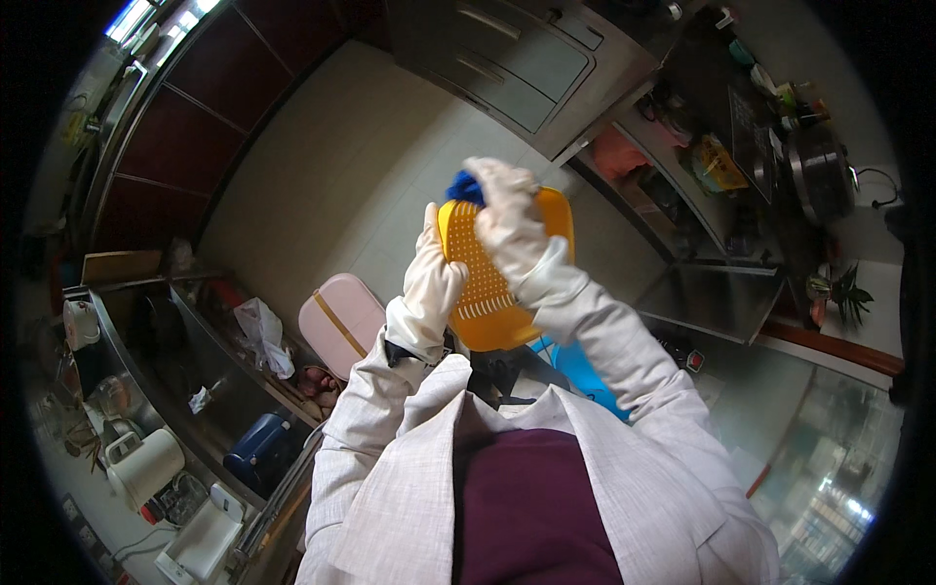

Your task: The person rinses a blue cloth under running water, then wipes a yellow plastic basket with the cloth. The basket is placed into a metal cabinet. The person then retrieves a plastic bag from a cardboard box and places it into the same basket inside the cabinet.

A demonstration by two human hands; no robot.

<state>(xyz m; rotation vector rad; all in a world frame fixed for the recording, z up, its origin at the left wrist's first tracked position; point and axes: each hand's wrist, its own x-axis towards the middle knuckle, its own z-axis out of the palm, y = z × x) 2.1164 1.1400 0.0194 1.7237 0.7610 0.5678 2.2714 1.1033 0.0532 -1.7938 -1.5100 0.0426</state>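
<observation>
Scrubbing seems to be the step in hand, judging from the head view, the only one here. The yellow basket (pixel 478 327) is up off the floor (pixel 341 136) in front of the body, its pierced face turned upward. The left hand (pixel 436 288), in what looks like a pale glove, grips the basket's left edge, thumb over the face; where its other fingers lie underneath cannot be told. The right hand (pixel 507 210) is blurred, bent over a blue cloth (pixel 468 187) at the far left corner and holding it there; how tightly, I cannot tell.

Only the left hand clearly supports the basket, so a hard push at that far corner could tip it or twist it out of the grip. Should the gloves be wet, slipping would be likelier. The cloth could snag in the holes and pull free of the fingers, and a stroke run past the rim might carry the right hand off the edge. A dropped basket could hit the blue basin (pixel 590 375), partly hidden near the right forearm, or, falling left, the pink case (pixel 331 317). To the right, an open door (pixel 717 302) could catch an elbow swung wide.
</observation>
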